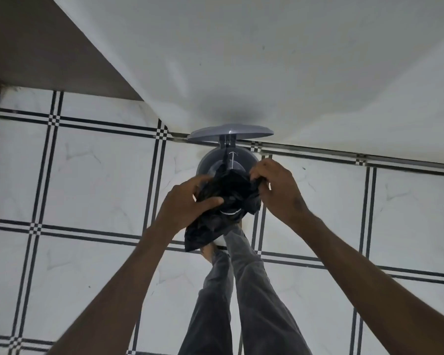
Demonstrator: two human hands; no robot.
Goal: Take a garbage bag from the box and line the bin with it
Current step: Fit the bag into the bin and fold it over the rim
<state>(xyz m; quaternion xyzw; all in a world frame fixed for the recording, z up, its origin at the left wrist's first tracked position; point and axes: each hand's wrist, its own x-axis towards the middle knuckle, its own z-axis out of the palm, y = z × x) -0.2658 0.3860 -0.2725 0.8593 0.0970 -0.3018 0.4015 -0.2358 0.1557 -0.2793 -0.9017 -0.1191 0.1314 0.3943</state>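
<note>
We are gripping a crumpled black plastic garbage bag (224,206) with both hands above a small grey bin.

Our left hand (187,201) is closing around the bag's left side, thumb lying across the front of the plastic and fingers curled behind it, while our right hand (274,187) is pinching the upper right edge with bent fingertips. The bag is hanging bunched between the hands, its lower end drooping towards our bare feet and grey trouser legs (241,290). Just beyond it, the round grey plastic pedal bin (205,162) is standing on the white floor tiles with black checked borders (87,175), its grey lid (228,133) raised and leaning against the white wall (267,60).
</note>
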